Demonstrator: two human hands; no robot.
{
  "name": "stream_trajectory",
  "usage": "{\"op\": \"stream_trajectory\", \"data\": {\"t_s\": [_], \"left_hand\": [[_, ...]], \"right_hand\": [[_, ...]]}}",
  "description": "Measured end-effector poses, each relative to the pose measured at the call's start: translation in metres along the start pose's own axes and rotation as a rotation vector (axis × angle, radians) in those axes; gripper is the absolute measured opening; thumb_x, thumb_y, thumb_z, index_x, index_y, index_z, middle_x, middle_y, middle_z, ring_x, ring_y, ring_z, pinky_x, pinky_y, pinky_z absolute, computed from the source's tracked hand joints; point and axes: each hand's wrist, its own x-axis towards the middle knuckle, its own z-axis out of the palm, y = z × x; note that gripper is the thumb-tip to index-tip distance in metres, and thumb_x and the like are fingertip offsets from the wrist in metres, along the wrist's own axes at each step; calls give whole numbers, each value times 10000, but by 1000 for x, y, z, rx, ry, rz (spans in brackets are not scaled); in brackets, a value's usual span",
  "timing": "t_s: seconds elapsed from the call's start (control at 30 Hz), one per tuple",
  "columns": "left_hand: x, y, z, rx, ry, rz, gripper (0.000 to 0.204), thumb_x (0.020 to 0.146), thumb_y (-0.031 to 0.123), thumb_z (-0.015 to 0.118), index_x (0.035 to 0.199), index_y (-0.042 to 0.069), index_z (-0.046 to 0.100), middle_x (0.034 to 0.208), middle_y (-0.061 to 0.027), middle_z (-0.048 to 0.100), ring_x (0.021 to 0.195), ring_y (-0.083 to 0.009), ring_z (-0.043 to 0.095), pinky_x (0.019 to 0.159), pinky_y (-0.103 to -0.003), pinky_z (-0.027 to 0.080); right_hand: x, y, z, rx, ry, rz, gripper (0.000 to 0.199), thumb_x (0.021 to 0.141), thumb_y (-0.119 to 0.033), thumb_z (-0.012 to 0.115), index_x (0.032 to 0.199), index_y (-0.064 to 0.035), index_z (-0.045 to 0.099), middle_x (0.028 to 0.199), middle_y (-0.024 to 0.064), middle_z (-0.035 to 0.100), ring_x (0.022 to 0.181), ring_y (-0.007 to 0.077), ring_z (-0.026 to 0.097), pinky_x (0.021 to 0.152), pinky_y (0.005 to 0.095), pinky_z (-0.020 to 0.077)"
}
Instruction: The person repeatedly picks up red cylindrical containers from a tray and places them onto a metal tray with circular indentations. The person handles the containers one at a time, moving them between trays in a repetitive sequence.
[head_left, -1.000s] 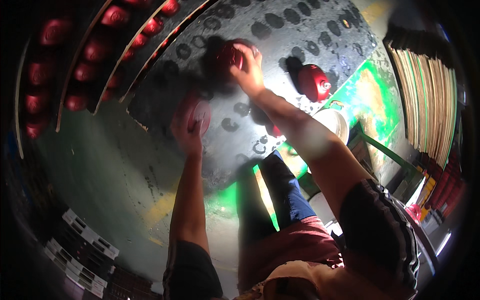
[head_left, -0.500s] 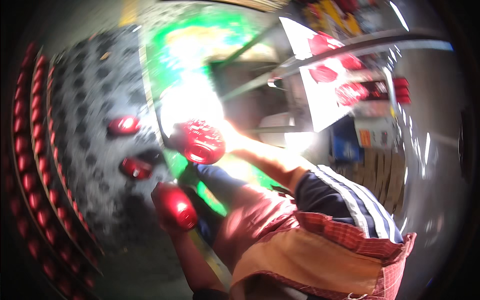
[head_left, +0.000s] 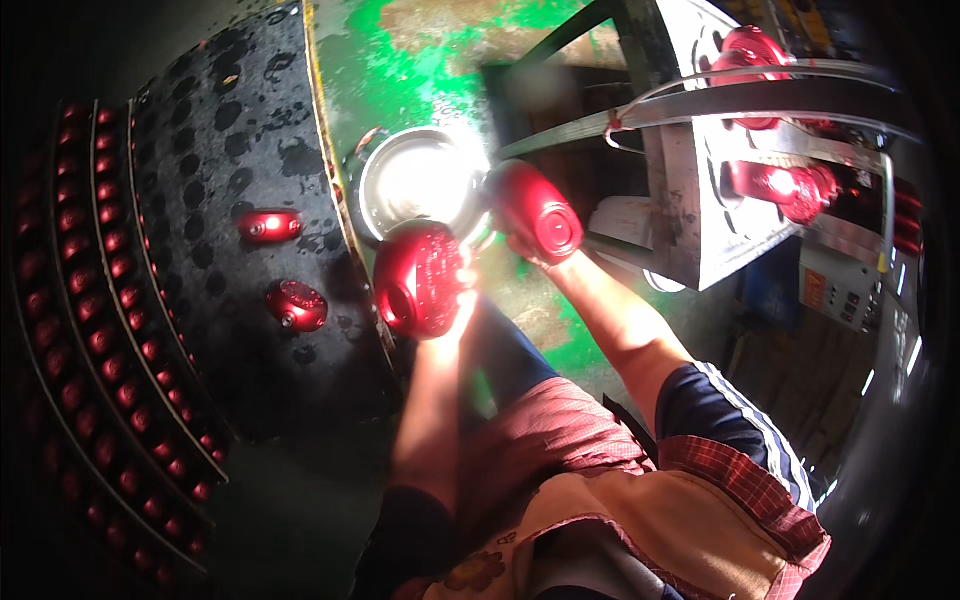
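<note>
My left hand (head_left: 458,312) is closed around a glossy red rounded vessel (head_left: 405,285), whose speckled side and round end ring face me. Just to its right, my right hand (head_left: 540,256) grips a second, smoother red vessel (head_left: 530,205), tilted with its ringed end toward me. The two vessels are held apart, near the close edge of a round metal basin (head_left: 375,190) that glares in bright light. Fingers behind both vessels are partly hidden. Two more red vessels, one upper (head_left: 270,226) and one lower (head_left: 298,305), lie on the dark, spotted table (head_left: 220,180) at left.
Curved racks (head_left: 110,330) filled with rows of red vessels stand at far left. To the right, a white-topped metal stand (head_left: 705,245) carries red vessels (head_left: 775,185) and a metal bar (head_left: 700,105). A control box (head_left: 845,285) sits behind it. Green, worn floor (head_left: 440,40) shows beyond.
My left hand has risen with its vessel to beside the basin, and my right hand is now farther right. The vessel surfaces facing me differ. The view has shifted and sharpened.
</note>
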Motion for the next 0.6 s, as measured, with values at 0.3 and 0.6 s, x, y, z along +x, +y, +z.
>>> {"op": "stream_trajectory", "data": {"t_s": [0.3, 0.6], "left_hand": [[22, 4, -24, 157, 129, -3, 492, 961, 343, 530, 1319, 10, 478, 1165, -169, 542, 890, -268, 585, 604, -333, 504], [-181, 28, -13, 689, 829, 573, 512, 949, 215, 507, 1371, -73, 468, 1318, -181, 575, 1218, -254, 568, 1079, -381, 430]], "right_hand": [[11, -1, -24, 1234, -156, 303, 532, 917, -220, 561, 1412, -92, 417, 1283, 171, 542, 1096, 319, 602, 874, 470, 525], [-1, -16, 4, 184, 41, 44, 597, 814, -160, 602, 1388, -49, 482, 1351, 127, 546, 1241, 263, 527, 1066, 397, 425]]}}
